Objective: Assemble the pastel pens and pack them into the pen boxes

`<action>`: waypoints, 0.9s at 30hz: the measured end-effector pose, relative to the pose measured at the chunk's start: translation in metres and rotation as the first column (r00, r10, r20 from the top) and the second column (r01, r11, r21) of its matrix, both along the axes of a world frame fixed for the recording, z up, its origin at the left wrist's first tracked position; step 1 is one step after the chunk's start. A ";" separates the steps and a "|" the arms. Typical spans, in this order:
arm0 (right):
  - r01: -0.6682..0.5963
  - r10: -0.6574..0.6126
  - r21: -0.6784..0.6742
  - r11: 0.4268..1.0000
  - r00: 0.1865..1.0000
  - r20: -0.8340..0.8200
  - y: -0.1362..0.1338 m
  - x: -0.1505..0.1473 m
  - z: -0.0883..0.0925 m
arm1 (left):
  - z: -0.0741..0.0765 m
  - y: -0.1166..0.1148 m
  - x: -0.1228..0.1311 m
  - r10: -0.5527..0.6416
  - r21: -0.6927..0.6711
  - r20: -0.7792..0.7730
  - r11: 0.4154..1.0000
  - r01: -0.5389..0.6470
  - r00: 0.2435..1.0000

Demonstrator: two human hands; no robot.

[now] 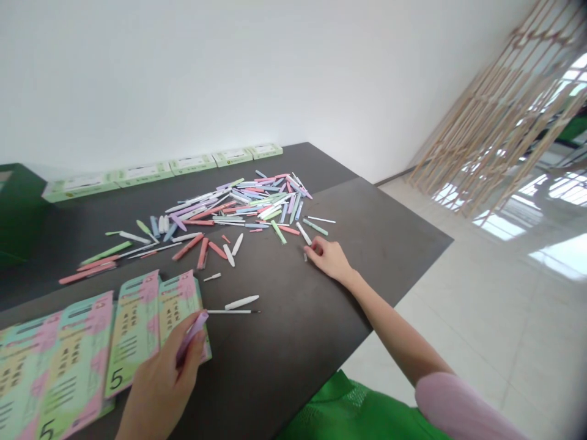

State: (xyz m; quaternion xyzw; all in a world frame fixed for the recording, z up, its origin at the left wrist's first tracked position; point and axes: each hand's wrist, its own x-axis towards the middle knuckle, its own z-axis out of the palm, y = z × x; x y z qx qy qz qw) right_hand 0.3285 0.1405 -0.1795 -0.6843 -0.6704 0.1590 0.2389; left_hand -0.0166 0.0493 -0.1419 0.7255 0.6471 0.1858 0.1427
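lilac pen barrel (191, 336) sits clamped in the fingers of our left hand (160, 391) at seven o'clock; our right hand (329, 260), fingers together, rests on the table (367, 305), a white pen cap (303, 233) at its eleven o'clock.

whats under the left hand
The left hand holds a lilac pen barrel over a green and pink card on the dark table; the card's lower part is hidden beneath the hand.

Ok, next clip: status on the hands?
Left hand holding lilac pen barrel over green-and-pink cards. Right hand beside white pen part on dark table. Loose pen parts heaped beyond.
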 end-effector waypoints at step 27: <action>-0.413 0.500 -0.291 0.863 0.783 0.371 -0.012 -0.031 0.025 | 0.002 -0.002 0.011 -0.033 0.069 0.103 0.997 0.026 0.994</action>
